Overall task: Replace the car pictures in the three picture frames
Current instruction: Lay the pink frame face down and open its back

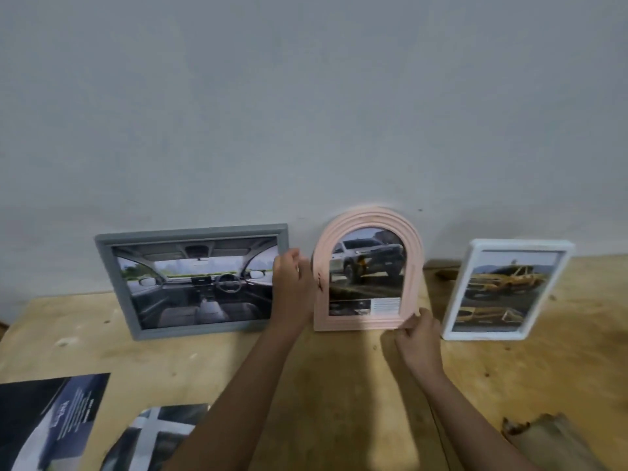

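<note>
Together both forearms reach forward over the table (343,385). The left hand (293,283) curls round the left edge of the pink arched frame (370,215), and the right hand (419,338) pinches its lower right corner. This frame stands against the wall (306,96) holding a white SUV picture (368,266). Just left, the grey frame (190,232) holds a car interior picture (200,287). To the right, the white frame (486,335) holds a yellow car picture (499,290).
</note>
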